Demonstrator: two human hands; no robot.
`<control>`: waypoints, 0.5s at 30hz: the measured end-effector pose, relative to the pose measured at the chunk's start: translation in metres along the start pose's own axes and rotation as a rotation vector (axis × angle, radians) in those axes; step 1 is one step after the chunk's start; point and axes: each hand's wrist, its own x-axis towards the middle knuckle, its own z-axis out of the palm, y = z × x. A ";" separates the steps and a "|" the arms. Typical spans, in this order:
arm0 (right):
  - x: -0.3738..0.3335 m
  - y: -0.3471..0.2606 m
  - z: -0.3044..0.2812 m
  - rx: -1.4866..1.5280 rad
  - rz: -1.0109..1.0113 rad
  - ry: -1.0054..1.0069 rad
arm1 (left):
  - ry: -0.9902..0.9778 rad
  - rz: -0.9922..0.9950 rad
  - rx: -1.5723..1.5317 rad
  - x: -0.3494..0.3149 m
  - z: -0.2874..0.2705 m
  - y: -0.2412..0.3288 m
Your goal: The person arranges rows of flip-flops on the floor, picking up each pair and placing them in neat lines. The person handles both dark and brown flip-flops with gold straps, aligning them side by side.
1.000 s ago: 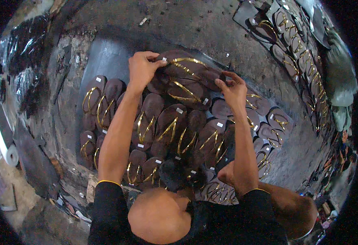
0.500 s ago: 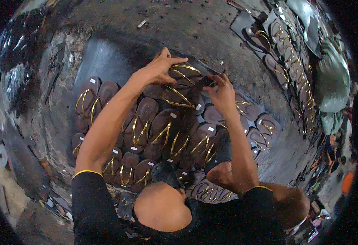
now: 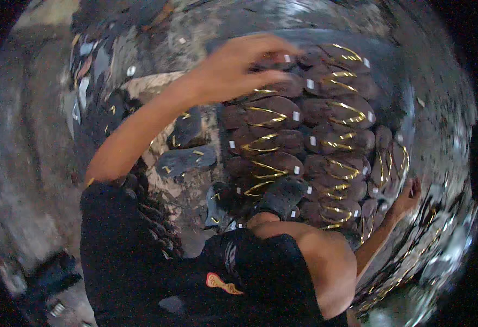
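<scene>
My left hand (image 3: 244, 65) is blurred, arched over the far end of a column of brown flip-flops. Its thumb and fingers are spread apart, and a brown flip-flop (image 3: 277, 60) with a white label shows between them; I see no firm grip. Lower at the right, my right hand (image 3: 408, 203) hangs beside a pair of upright-lying flip-flops (image 3: 383, 158). Its fingers look curled, with a dark patch at them, and whether they hold anything is unclear. Brown flip-flops with gold straps (image 3: 271, 113) lie side by side in two columns on a dark sheet (image 3: 394, 71).
My bare knee (image 3: 326, 256) and a dark shoe (image 3: 282, 196) are at the near edge of the flip-flops. Grey-blue sandals (image 3: 187, 159) lie to the left on a brownish patch. More gold-strapped flip-flops (image 3: 397, 278) run along the lower right.
The view has swung round, so the flip-flops now stand in columns right of centre. My hands have parted: the left stays over the far flip-flops, the right has dropped to the lower right.
</scene>
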 end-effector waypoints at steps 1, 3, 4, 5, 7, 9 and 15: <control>-0.006 -0.051 0.036 0.028 -0.132 -0.134 | 0.135 -0.152 0.041 -0.063 -0.021 -0.006; -0.063 -0.160 0.093 0.122 -0.270 -0.446 | 0.269 -0.493 0.043 -0.189 -0.017 -0.010; -0.095 -0.200 0.116 0.171 -0.286 -0.645 | 0.334 -0.661 -0.046 -0.241 0.005 0.000; -0.141 -0.236 0.143 0.210 -0.296 -0.918 | 0.430 -0.811 -0.083 -0.282 0.033 0.023; -0.220 -0.283 0.175 0.205 -0.352 -1.401 | 0.622 -1.027 -0.160 -0.346 0.104 0.043; -0.277 -0.274 0.202 0.211 -0.523 -1.597 | 0.710 -1.171 -0.315 -0.388 0.200 0.049; -0.302 -0.287 0.213 0.309 -0.210 -1.636 | 0.831 -1.109 -0.508 -0.372 0.231 0.042</control>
